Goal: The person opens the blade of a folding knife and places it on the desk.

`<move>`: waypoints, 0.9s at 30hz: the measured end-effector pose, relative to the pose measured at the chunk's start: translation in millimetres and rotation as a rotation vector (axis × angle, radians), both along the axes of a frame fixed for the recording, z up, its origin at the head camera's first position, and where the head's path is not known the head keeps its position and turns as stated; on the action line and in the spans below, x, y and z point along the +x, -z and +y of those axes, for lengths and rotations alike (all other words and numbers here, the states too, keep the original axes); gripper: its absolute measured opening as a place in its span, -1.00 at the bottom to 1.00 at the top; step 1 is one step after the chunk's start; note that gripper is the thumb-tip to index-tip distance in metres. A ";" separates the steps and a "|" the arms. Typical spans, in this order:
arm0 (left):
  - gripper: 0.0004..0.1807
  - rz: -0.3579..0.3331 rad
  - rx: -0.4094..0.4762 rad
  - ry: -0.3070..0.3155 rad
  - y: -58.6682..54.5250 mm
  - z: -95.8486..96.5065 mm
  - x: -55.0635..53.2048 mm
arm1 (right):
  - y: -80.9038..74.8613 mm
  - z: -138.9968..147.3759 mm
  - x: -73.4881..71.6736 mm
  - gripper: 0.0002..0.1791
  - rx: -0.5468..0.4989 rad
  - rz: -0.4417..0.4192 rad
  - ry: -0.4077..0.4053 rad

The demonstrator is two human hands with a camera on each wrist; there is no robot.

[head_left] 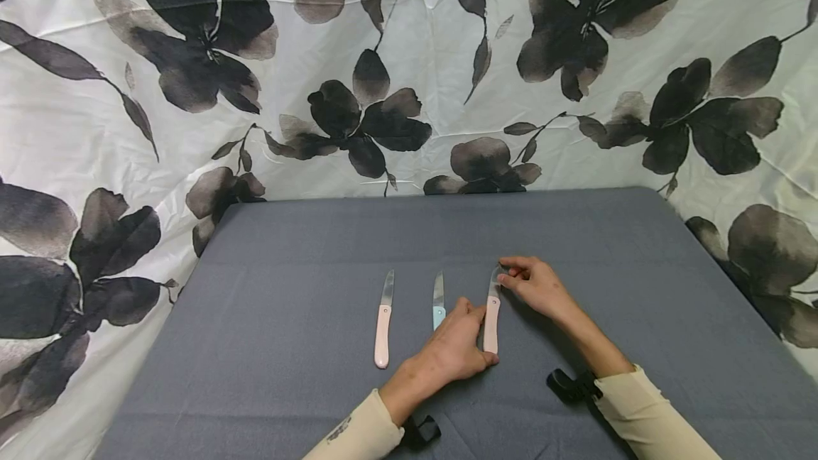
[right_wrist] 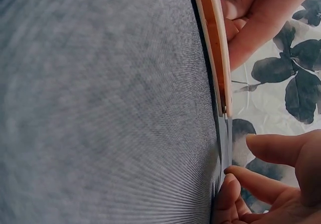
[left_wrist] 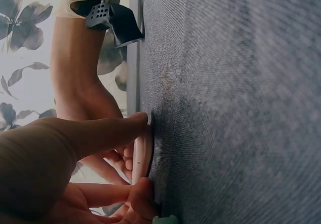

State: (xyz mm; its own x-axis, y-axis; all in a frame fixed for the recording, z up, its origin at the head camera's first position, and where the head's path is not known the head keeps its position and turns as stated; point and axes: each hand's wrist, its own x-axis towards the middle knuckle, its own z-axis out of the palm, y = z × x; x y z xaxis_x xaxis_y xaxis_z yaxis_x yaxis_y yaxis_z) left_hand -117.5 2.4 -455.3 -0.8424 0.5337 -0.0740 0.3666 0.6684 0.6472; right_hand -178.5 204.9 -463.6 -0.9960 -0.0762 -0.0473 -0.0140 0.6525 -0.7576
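Note:
In the head view a pink-handled folding knife (head_left: 491,318), blade out, lies on the grey cloth with its tip pointing away. My left hand (head_left: 455,346) holds its handle, thumb at the butt and fingers along the left side. At the blade end is my right hand (head_left: 537,289), its index fingertip touching the blade near the tip. The right wrist view shows the right thumb (right_wrist: 281,149) apart from the blade (right_wrist: 225,138). To the left lies a light blue folding knife (head_left: 438,300), its handle partly hidden behind my left hand.
Another pink folding knife (head_left: 383,329) lies open farther left, roughly parallel to the others. Grey cloth covers the table (head_left: 287,247). Behind and beside it hangs a white sheet (head_left: 255,126) with dark flowers. A black wrist camera mount (head_left: 565,385) sits below the right forearm.

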 end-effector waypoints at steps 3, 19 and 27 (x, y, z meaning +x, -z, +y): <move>-0.18 0.001 -0.008 0.003 -0.3 -0.5 0.8 | 1.2 -0.4 -1.0 -0.52 0.016 -0.013 -0.014; -0.26 0.086 -0.019 -0.020 -6.2 -14.6 -5.3 | 1.5 -2.3 6.0 -0.39 0.078 0.009 -0.065; -0.29 0.335 -0.094 -0.051 -17.2 -44.5 -10.1 | -3.7 -7.4 16.9 -0.26 0.152 0.029 -0.002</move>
